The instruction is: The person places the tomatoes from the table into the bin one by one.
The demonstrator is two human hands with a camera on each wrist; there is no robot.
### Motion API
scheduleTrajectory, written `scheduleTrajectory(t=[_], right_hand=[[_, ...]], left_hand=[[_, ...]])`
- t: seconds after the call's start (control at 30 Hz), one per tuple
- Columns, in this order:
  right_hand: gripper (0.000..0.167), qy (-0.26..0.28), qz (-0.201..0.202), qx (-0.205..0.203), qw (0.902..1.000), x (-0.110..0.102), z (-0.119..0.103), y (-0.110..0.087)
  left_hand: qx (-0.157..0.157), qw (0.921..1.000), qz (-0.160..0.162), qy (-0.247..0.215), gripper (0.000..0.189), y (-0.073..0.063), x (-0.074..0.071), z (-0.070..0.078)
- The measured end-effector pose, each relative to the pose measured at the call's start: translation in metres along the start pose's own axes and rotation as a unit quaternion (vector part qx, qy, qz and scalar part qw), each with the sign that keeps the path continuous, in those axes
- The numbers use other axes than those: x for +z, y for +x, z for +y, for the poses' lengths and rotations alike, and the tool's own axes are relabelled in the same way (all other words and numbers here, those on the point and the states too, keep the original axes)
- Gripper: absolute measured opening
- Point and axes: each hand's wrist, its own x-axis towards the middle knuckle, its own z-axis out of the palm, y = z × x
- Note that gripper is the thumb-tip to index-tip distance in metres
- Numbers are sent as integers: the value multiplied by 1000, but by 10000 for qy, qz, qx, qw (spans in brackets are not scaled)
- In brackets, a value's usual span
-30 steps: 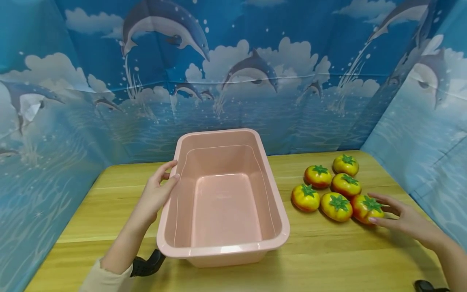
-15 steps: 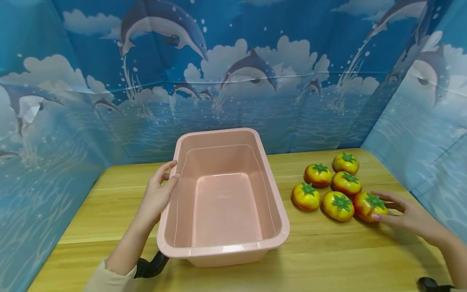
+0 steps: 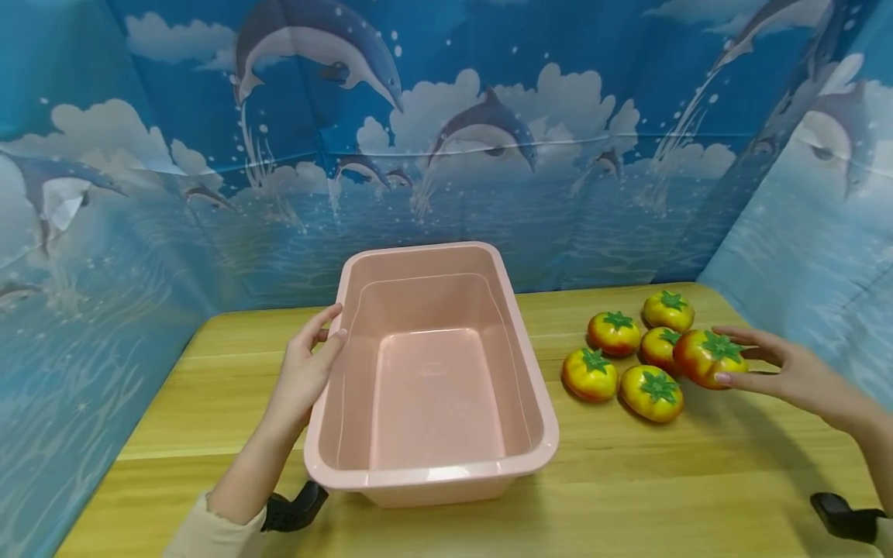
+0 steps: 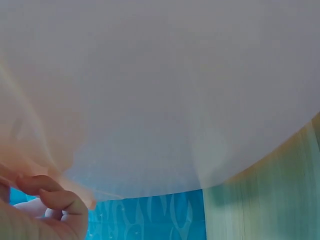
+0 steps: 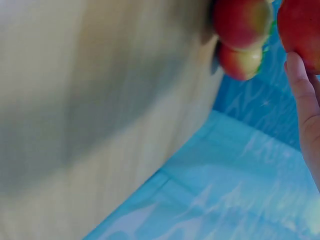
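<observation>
As right hand (image 3: pixel 795 373) pinches red-yellow fruit (image 3: pixel 701 360) between thumb and fingers, left hand (image 3: pixel 303 372) grips basin rim (image 3: pixel 418 476).

Pink tub (image 3: pixel 438 403): shiny rounded-corner rectangle, open side up around the middle of the table (image 3: pixel 663 480), far end hiding some of the back edge; left hand (image 3: pixel 305 368) gripping its left rim.
Held fruit (image 3: pixel 708 358): red and yellow, green star leaf on top (tomato or persimmon, can't tell), up off the table in the right hand (image 3: pixel 795 373).
Other five fruits (image 3: pixel 652 393): same look, leaves up, bunched towards the back right corner.
</observation>
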Motion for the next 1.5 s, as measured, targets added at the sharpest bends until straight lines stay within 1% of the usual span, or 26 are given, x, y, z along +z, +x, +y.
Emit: scheduleTrajectory(t=[0.1, 0.23, 0.37, 0.5, 0.67, 0.87, 1.1, 1.37, 1.5], right_hand=[[73, 17, -3, -55, 10000, -4, -14, 5], [73, -63, -1, -193, 9998, -8, -34, 14], [71, 53, -148, -424, 9990, -9, -53, 26], [68, 286, -243, -567, 9977, -7, -75, 39], [65, 472, -280, -634, 9965, -3, -102, 54], [65, 467, -337, -841, 9948, -1, -128, 67], [62, 502, -396, -1081, 9921, 2, -150, 83], [62, 641, -583, -1196, 9890, 3, -170, 96], [63, 591, -607, -1291, 9880, 5, -180, 103]], left_hand=[[32, 10000, -7, -76, 48, 0, 2, 0], [-3, 10000, -13, -98, 48, 1, 2, 1], [-79, 9999, 58, -118, 48, 0, 2, 1], [-118, 9997, 137, -155, 48, -1, 1, 2], [-130, 9997, 162, -143, 49, 0, 1, 1], [-131, 9996, 191, -167, 48, 0, 1, 1], [-130, 9994, 243, -212, 47, -1, 1, 1], [-87, 9994, 237, -245, 47, -1, 2, 1], [-74, 9994, 241, -222, 47, -1, 1, 1]])
